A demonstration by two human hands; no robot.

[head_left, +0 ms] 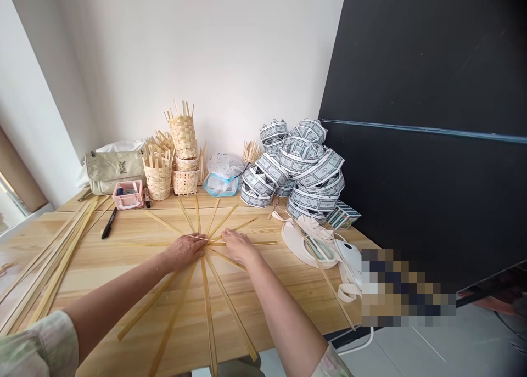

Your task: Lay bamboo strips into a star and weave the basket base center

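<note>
Long flat bamboo strips [208,305] lie crossed on the wooden table, fanning out like spokes from one centre. At the left of that centre, my left hand [187,251] presses down with its fingers closed on the crossing strips. My right hand [237,246] is just to the right, its bent fingers pinching at the spokes. A thin pale strip [202,238] runs across the spokes between both hands. The exact crossing point is partly hidden by my fingers.
Loose strips [66,256] lie along the left beside a black marker [108,224]. Behind stand a pink box [128,198], woven baskets [184,138], a bag [113,171] and stacked patterned bundles [302,163]. White ribbon rolls [302,248] lie right, near a black panel [428,146].
</note>
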